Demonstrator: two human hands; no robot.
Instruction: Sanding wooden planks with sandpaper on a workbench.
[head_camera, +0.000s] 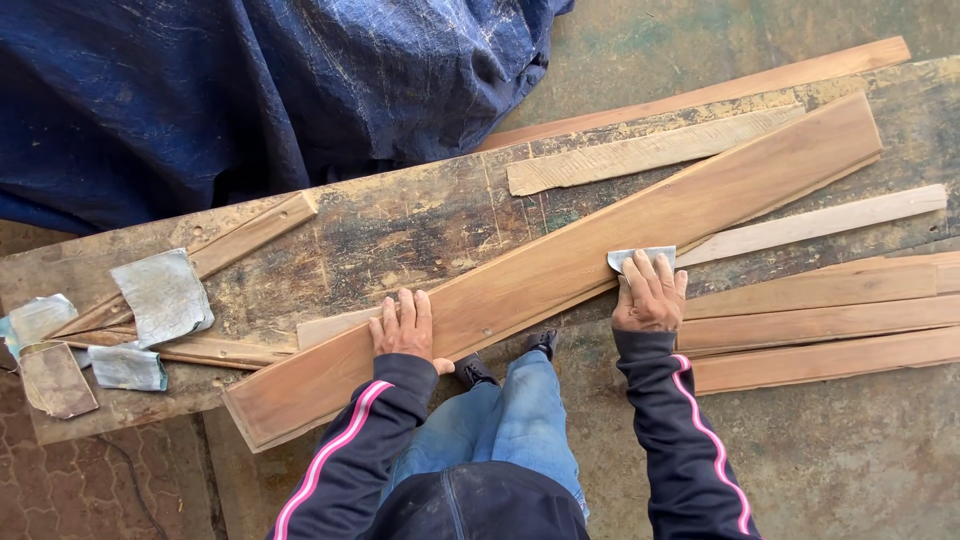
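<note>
A long brown wooden plank (700, 195) lies slantwise across a worn workbench (400, 225). My left hand (405, 328) rests flat on the plank's lower left part, fingers spread, pressing it down. My right hand (650, 295) lies palm down on a grey sheet of sandpaper (640, 257), pressing it against the plank near its near edge. Both arms wear dark sleeves with a pink stripe.
Several used sandpaper pieces (160, 297) lie at the bench's left end. Thin wood strips (640, 153) lie behind the plank, and more boards (815, 325) are stacked at the right. A blue tarp (250, 90) covers something beyond the bench. Concrete floor lies below.
</note>
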